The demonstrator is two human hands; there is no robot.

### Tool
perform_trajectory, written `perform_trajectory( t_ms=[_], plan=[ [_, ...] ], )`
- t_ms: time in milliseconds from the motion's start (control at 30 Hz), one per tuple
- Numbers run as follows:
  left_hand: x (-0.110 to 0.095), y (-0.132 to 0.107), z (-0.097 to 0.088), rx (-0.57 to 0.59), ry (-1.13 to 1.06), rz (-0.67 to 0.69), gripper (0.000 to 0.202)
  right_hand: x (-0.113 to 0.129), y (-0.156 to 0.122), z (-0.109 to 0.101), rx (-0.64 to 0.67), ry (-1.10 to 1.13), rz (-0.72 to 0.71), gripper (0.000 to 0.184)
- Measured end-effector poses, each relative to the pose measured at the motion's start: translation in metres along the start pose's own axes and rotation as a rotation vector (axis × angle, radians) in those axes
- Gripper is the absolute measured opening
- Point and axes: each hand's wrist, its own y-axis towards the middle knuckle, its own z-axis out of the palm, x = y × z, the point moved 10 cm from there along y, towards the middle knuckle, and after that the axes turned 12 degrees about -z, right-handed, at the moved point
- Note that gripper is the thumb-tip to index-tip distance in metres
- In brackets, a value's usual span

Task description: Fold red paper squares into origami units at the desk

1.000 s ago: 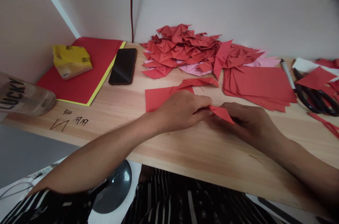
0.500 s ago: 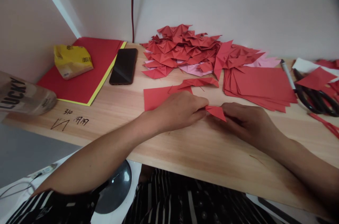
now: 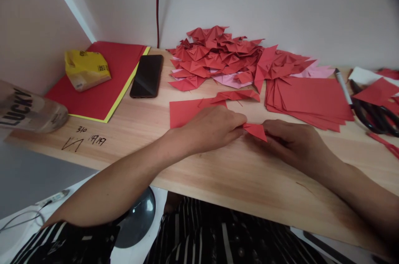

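Note:
A small folded red paper piece (image 3: 256, 130) lies on the wooden desk (image 3: 218, 172) between my two hands. My left hand (image 3: 212, 129) pinches its left end with closed fingers. My right hand (image 3: 294, 143) presses on its right side, fingers curled over it. Just behind my left hand lies a flat red sheet (image 3: 183, 112) with a folded red strip (image 3: 237, 96) beside it. Further back sits a heap of folded red paper shapes (image 3: 218, 54) and, to its right, a stack of flat red sheets (image 3: 308, 99).
A black phone (image 3: 147, 76) lies beside a red and yellow folder (image 3: 102, 85) with a yellow packet (image 3: 85, 69) on it. A clear bottle (image 3: 28, 110) lies at the left edge. A marker (image 3: 343, 86) and black scissors (image 3: 374, 116) are at the right.
The visible red flap between my hands has become smaller and shorter. Both hands stay nearly in place on the piece.

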Motion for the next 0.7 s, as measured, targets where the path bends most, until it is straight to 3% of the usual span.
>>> perform_trajectory(
  t_ms=[700],
  plan=[
    [0.0003, -0.0004, 0.0002, 0.014, 0.035, -0.001, 0.026, 0.0019, 0.001, 0.0006, 0.021, -0.019, -0.008, 0.023]
  ],
)
